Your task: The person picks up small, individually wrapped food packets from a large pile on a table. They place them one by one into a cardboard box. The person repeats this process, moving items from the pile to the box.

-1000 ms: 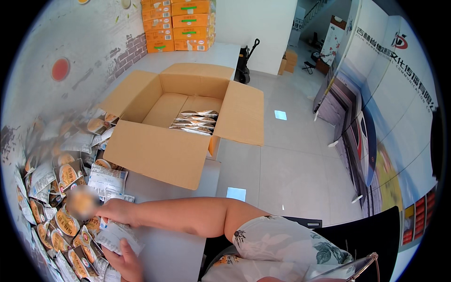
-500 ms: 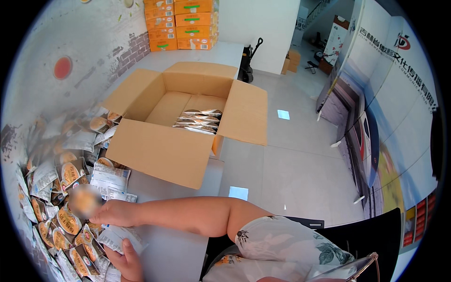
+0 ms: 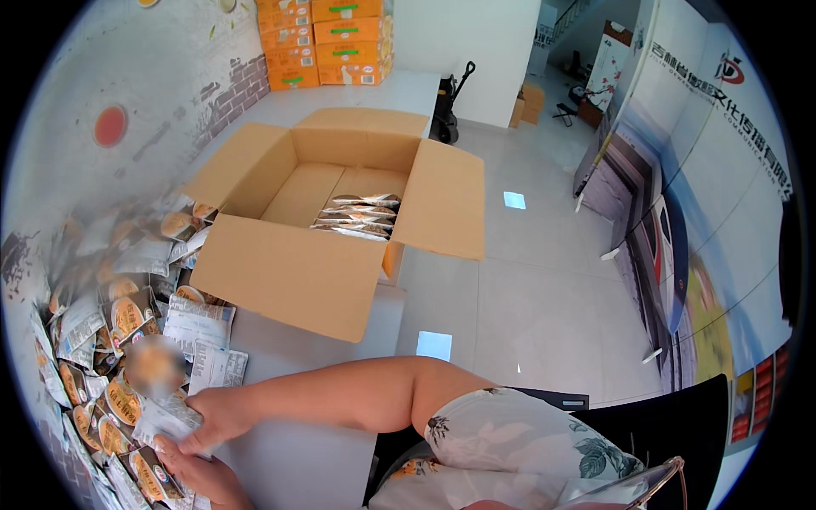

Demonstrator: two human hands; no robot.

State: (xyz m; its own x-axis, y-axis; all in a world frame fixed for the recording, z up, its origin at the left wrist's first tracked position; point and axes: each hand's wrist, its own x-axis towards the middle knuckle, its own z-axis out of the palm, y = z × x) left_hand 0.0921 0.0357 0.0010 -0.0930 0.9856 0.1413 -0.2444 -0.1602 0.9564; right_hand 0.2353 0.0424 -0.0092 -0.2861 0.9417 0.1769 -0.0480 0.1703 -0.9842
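Note:
At the lower left my two hands meet around a small pale printed packet [image 3: 166, 418] at the near side of a heap. My right hand [image 3: 219, 416] is closed on the packet's right edge. Just below, my left hand [image 3: 202, 474] has its thumb against the packet's lower edge, its other fingers mostly hidden. Around them lies the heap of similar packets [image 3: 127, 316], with pale printed backs and brown-and-orange fronts. Beyond my hands, an open cardboard box [image 3: 289, 276] stands on the table, with several packets [image 3: 357, 218] stacked in its near right part.
Orange cartons [image 3: 348, 42] are stacked at the far end of the grey table [image 3: 297, 395]. The box's flaps spread outward, the right one over the table's edge. A black chair [image 3: 671, 442] is at the lower right, and printed panels [image 3: 705, 170] stand along the right.
My right hand has come down and nearer to my left hand. Both hands are now on the pale packet, which lay near my left hand before.

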